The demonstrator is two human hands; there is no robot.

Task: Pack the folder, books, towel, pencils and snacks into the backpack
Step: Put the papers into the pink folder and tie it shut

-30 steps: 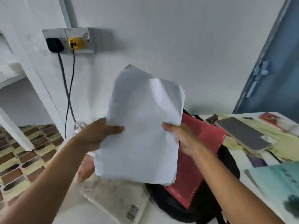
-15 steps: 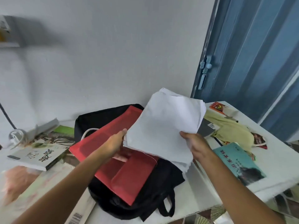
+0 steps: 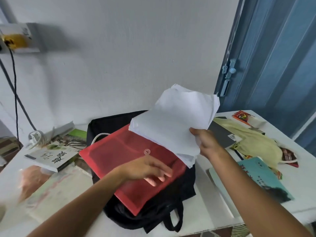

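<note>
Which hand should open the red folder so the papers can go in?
Probably the left hand: it's free with relaxed fingers, right over the red folder near its button clasp. The right hand is busy gripping the papers.

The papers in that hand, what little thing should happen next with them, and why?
Probably the left hand should lift the red folder's flap. The right hand grips the papers just above the folder, which lies on the black backpack, and the left hand's fingers are open over it.
</note>
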